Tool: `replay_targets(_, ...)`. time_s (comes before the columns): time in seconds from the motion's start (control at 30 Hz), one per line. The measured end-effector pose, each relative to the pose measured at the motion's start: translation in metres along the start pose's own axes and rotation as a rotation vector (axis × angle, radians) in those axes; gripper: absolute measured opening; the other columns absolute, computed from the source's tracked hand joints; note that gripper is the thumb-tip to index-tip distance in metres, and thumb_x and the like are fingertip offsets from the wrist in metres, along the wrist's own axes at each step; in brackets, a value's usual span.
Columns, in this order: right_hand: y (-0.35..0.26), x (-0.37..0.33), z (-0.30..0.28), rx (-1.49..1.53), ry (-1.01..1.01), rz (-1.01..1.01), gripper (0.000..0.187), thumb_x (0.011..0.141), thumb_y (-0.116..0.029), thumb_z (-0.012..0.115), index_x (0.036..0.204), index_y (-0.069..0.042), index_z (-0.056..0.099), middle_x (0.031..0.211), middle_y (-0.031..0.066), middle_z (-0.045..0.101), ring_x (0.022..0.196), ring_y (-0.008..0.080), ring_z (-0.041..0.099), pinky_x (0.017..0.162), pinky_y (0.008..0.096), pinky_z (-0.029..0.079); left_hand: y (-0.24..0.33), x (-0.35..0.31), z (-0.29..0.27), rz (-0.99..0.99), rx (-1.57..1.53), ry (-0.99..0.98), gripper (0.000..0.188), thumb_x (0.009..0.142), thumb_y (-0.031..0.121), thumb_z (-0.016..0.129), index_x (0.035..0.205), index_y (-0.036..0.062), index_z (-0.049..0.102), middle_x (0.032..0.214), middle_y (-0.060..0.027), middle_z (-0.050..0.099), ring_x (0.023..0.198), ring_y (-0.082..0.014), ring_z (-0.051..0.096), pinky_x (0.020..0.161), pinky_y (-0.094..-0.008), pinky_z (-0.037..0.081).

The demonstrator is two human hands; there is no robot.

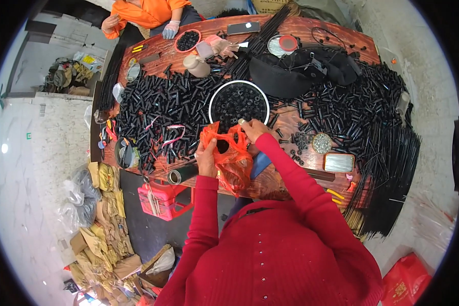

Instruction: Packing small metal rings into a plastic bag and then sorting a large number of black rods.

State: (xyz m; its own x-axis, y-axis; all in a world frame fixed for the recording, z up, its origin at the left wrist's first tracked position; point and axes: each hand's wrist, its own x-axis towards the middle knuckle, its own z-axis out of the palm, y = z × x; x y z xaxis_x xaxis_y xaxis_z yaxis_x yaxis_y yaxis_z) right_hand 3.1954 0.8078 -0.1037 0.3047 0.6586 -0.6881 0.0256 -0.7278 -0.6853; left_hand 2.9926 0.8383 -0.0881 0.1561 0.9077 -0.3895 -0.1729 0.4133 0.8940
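An orange-red plastic bag (234,166) hangs at the near edge of the table, its mouth spread between my two hands. My left hand (206,158) pinches the bag's left rim. On the right side my right hand (255,130) grips the other part of the rim, with its fingertips close to a white-rimmed bowl (239,81). Small black ring-like pieces (239,102) fill that bowl just beyond the bag. Something dark shows through the bag's opening, but I cannot make it out. A dark green cylindrical flask (181,175) lies left of the bag.
Piles of short black tubes (163,102) cover the wooden table (290,132). Long black rods (387,173) are stacked at right. A black cap-like cloth item (280,76) lies beyond the bowl. A pink stool (163,199) stands below. Across the table sits a person in orange (148,14).
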Motion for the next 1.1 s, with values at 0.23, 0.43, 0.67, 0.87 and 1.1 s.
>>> replay_targets(0.23,0.026,0.022,0.008,-0.029,0.091,-0.338,0.045,0.082,-0.047,0.063,0.085,-0.002,0.069,0.079,0.0148,0.069,0.079,0.0285,0.068,0.074,0.0392,0.052,0.008,-0.008,0.004,0.044,-0.088,0.103,0.026,0.093,0.011,0.061,0.118,0.0029,0.061,0.108,-0.0027,0.066,0.094,-0.0111,0.063,0.082,-0.0253,0.050)
replay_targets(0.43,0.003,0.008,0.005,-0.217,0.127,-0.101,0.042,0.080,-0.045,0.066,0.090,-0.004,0.071,0.078,0.0131,0.070,0.074,0.0261,0.068,0.068,0.0369,0.052,0.010,-0.019,0.005,0.012,-0.115,0.040,0.026,0.094,0.013,0.060,0.119,0.0046,0.061,0.109,-0.0016,0.066,0.096,-0.0098,0.062,0.084,-0.0246,0.049)
replay_targets(0.67,0.025,0.037,0.016,0.253,-0.068,-0.050,0.026,0.079,-0.006,0.071,0.102,0.001,0.059,0.064,0.0058,0.060,0.050,0.0123,0.054,0.043,0.0271,0.041,0.021,-0.027,0.013,-0.005,-0.120,-0.004,0.028,0.095,0.016,0.060,0.120,0.0062,0.060,0.112,-0.0011,0.064,0.097,-0.0107,0.061,0.085,-0.0252,0.049)
replay_targets(0.87,0.028,0.015,0.009,0.673,-0.184,-0.145,0.028,0.081,-0.007,0.066,0.108,-0.001,0.059,0.076,0.0014,0.060,0.054,0.0054,0.049,0.046,0.0229,0.041,0.022,-0.032,-0.001,0.018,-0.199,0.009,0.026,0.096,0.017,0.057,0.119,0.0067,0.059,0.112,-0.0017,0.064,0.099,-0.0131,0.061,0.086,-0.0278,0.050)
replay_targets(1.1,0.026,0.009,-0.001,0.480,-0.093,-0.052,0.029,0.085,-0.017,0.064,0.111,-0.005,0.058,0.082,-0.0020,0.062,0.060,0.0038,0.052,0.054,0.0209,0.045,0.021,-0.031,-0.012,-0.018,-0.214,-0.009,0.029,0.097,0.017,0.054,0.124,0.0067,0.055,0.118,-0.0037,0.062,0.104,-0.0168,0.061,0.090,-0.0328,0.050)
